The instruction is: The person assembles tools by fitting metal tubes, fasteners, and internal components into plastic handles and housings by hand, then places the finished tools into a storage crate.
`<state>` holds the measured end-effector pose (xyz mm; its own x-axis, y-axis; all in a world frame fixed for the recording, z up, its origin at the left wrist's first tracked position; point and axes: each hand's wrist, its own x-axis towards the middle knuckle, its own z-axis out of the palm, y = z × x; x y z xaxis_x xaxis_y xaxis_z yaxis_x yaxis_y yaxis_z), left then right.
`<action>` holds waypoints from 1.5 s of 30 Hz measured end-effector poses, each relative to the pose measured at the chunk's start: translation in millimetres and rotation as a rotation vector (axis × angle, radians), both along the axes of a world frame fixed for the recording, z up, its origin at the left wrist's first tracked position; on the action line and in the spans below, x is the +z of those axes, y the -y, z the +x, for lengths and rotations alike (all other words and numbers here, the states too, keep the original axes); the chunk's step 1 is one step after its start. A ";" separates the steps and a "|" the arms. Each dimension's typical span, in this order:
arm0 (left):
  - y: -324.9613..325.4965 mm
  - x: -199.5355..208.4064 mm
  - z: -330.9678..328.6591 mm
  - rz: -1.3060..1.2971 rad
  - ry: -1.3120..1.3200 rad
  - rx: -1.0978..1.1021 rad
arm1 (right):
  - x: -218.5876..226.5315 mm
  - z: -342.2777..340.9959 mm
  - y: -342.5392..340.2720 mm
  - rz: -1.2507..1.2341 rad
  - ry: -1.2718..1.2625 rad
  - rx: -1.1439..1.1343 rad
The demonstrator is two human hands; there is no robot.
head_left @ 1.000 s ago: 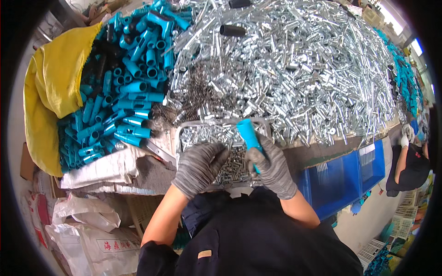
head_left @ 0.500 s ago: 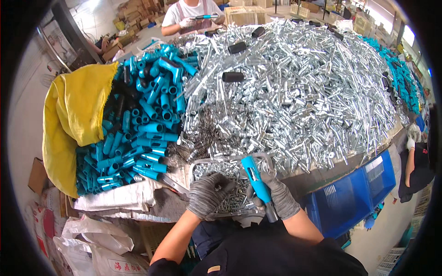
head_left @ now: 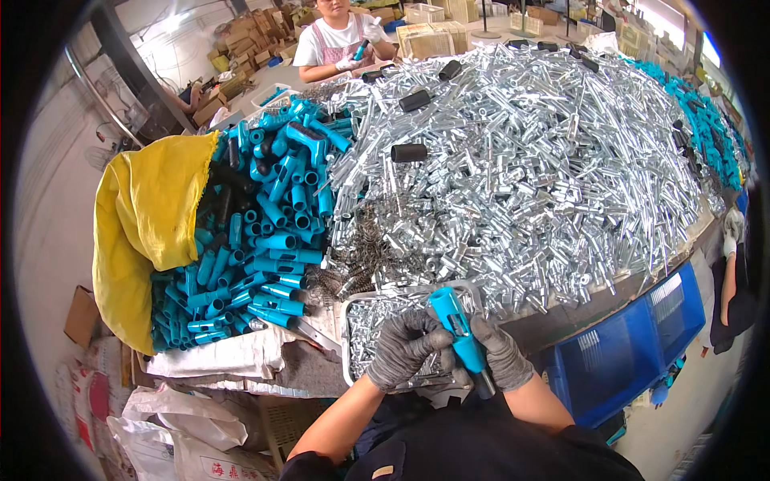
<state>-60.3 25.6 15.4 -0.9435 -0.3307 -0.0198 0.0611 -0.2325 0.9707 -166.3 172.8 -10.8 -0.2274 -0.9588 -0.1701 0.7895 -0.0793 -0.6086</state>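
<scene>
At the near side of a grey-rimmed tray [head_left: 345,341], the gloved right hand [head_left: 503,353] wraps around a tilted teal tube [head_left: 454,314]; the gloved left hand [head_left: 407,350] curls beside it, whether pinching anything I cannot tell. Beyond spreads a heap of silvery parts [head_left: 537,184], teal pieces [head_left: 277,264] at its left.

R hand [head_left: 504,354] holds blue tube [head_left: 467,346], L hand [head_left: 407,349] close by; tray [head_left: 346,345] w/ sm metal bits [head_left: 373,317] below; metal pile [head_left: 513,176] behind; yellow sack [head_left: 152,212] far L.
</scene>
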 end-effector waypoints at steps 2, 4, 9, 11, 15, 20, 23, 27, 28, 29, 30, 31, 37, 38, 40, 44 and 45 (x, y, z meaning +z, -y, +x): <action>0.8 -9.7 -2.2 0.032 -0.045 -0.059 | 1.6 2.8 -0.9 -0.009 -0.015 -0.042; -7.3 -17.1 -10.1 0.029 -0.066 -0.015 | 4.2 4.2 -2.7 -0.086 0.171 -0.016; -13.5 -21.9 -24.4 -0.220 -0.013 0.116 | 9.8 -0.5 -0.4 -0.250 0.240 -0.049; -9.4 6.1 -30.6 -0.654 0.259 -0.071 | 11.1 -10.7 -6.1 0.005 -0.200 -0.385; -38.0 2.9 -34.7 -0.189 0.394 -0.479 | 32.0 -15.0 -6.6 0.116 -0.429 -0.712; -43.9 1.7 -62.4 0.056 0.421 -0.748 | 17.1 -36.1 -20.4 -0.081 0.174 -0.702; -53.7 23.3 -83.8 0.188 0.432 -0.879 | 0.6 -52.2 -32.0 -0.242 0.384 -0.819; -69.9 -7.5 -95.8 0.349 0.240 -0.914 | -2.7 -60.7 -45.8 -0.390 0.375 -0.695; -65.2 -5.5 -99.4 0.303 0.286 -0.933 | 4.4 -59.0 -44.9 -0.302 0.405 -0.794; -58.3 -1.3 -106.2 0.258 0.331 -0.949 | 5.1 -61.5 -45.6 -0.317 0.382 -0.774; -37.3 -13.5 -115.3 -0.489 0.274 -0.862 | 2.3 -63.8 -44.6 -0.280 0.316 -0.821; -17.9 2.1 -138.4 -1.049 0.111 -0.923 | -3.6 -67.5 -45.5 -0.234 0.248 -0.872; 144.5 57.4 -220.5 -1.979 -0.027 0.363 | -43.4 -48.3 -45.8 0.143 0.095 -0.695; 168.0 56.2 -210.1 -2.135 0.140 0.343 | -45.9 -45.6 -39.4 0.129 -0.012 -0.624; 175.7 59.2 -208.1 -2.003 0.223 0.287 | -57.3 -45.9 -38.4 0.156 -0.159 -0.564; 166.2 54.2 -185.8 -0.928 -0.259 0.348 | -55.4 -51.0 -42.7 0.096 -0.040 -0.457; 140.3 65.4 -169.8 -0.522 -0.307 0.261 | -58.3 -52.0 -45.2 0.105 -0.036 -0.459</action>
<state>-230.1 -114.8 80.7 -0.7681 -0.4428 0.4625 0.3435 0.3245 0.8813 -218.3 218.0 -69.2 -0.6316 -0.7356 -0.2449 0.6653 -0.3521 -0.6583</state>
